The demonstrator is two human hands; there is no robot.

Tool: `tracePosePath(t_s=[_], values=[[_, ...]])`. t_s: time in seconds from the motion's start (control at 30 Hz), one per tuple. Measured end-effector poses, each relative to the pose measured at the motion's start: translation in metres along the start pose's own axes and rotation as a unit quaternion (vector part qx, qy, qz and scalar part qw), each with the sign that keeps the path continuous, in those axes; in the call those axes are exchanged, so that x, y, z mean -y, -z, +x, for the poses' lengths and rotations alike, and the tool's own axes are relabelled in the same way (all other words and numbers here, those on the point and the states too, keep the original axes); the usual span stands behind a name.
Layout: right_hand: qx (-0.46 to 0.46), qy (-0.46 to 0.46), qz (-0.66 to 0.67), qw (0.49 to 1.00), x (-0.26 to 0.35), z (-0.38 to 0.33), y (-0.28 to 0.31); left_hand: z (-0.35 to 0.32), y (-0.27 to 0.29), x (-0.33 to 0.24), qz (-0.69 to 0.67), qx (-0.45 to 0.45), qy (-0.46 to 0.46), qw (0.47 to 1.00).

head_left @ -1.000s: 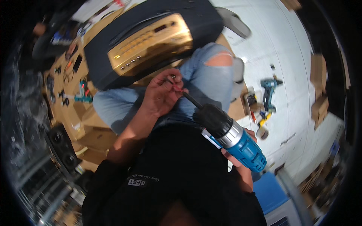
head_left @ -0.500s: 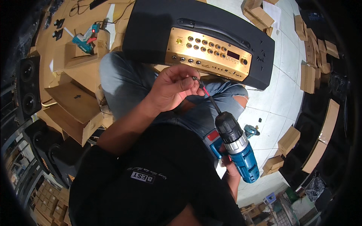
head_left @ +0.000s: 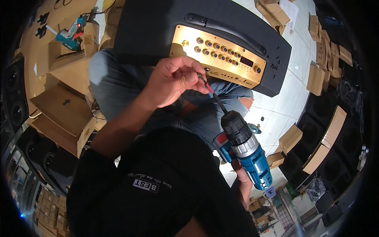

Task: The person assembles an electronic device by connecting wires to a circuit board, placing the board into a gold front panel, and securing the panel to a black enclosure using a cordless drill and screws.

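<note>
My left hand (head_left: 170,83) pinches a small dark screw (head_left: 201,77) between thumb and fingers, at the tip of a long driver bit (head_left: 218,100) with a pink-red band. The bit sits in the black chuck of a blue cordless drill (head_left: 252,164). My right hand (head_left: 241,173), partly hidden behind the drill, grips its handle with the bit pointing up and left toward my left hand. Just beyond lies a black speaker cabinet (head_left: 152,27) with a gold control panel (head_left: 221,53) of knobs and sockets. Several dark screws (head_left: 275,65) lie on the cabinet's right end.
At the left, an open cardboard box (head_left: 65,106) stands near a teal glue gun (head_left: 69,37) in a smaller carton. Cardboard pieces (head_left: 316,79) and black speaker cabinets (head_left: 333,158) line the right side. Pale floor tiles (head_left: 294,85) lie between them and my crossed legs (head_left: 122,94).
The whole view has shifted slightly. My left hand still pinches the screw, with more of it showing at the bit tip. My right hand keeps hold of the drill.
</note>
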State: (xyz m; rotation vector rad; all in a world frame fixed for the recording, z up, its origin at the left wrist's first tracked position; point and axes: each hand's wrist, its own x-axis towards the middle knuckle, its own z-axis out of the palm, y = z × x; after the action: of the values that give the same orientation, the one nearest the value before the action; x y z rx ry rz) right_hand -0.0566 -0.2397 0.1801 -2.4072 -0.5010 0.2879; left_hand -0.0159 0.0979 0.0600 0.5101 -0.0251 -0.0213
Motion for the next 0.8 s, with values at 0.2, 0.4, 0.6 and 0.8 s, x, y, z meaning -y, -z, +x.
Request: tracePosePath(t_s=[0.2,0.4,0.6,0.8], values=[[0.015,0.028,-0.062,0.998,0.021,0.04,0.032,0.009,0.013,-0.027,0.201,0.018,0.069,0.977],[0.034,0.072,-0.088,0.993,0.062,0.086,0.053,0.033,0.012,-0.055,0.314,0.122,0.086,0.938],[-0.036,0.088,-0.271,0.958,0.046,0.098,0.096,0.062,0.037,-0.061,0.395,0.221,0.025,0.891],[0.117,0.007,-0.191,0.974,0.097,0.152,0.118,0.136,0.022,-0.069,0.53,0.321,0.036,0.784]])
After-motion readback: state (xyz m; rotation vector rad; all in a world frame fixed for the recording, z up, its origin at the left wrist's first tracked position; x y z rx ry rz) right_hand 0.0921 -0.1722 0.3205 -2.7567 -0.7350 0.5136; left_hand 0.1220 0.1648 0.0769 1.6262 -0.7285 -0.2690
